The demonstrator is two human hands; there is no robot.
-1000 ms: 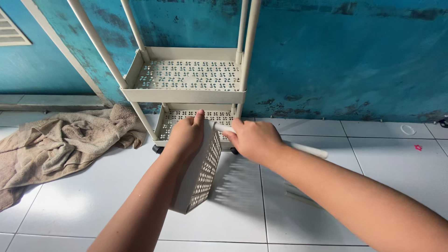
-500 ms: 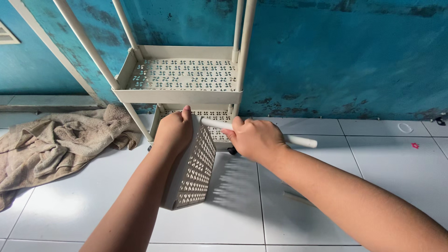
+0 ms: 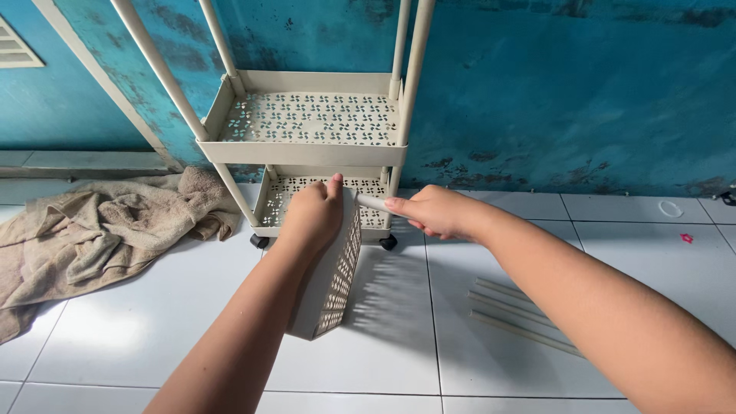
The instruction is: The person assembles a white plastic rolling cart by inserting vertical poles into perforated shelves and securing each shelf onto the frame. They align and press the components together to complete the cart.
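Note:
My left hand [image 3: 313, 216] grips the top edge of a loose cream perforated shelf tray [image 3: 337, 276], which stands on its side on the white tiled floor. My right hand [image 3: 433, 211] is closed around a cream plastic tube [image 3: 372, 203], whose end meets the tray's upper corner. Just behind stands a cream rolling rack [image 3: 307, 126] with two perforated shelves, upright poles and small black wheels, against the blue wall.
A crumpled beige towel [image 3: 100, 234] lies on the floor at the left. Several loose cream tubes [image 3: 521, 314] lie on the tiles at the right, under my right forearm. A small white ring [image 3: 670, 208] and a red scrap [image 3: 685, 238] lie far right.
Both hands and the tray have shifted a little. My right hand slid along the tube, so less of it shows behind my hand, and its end now sits at the tray's corner.

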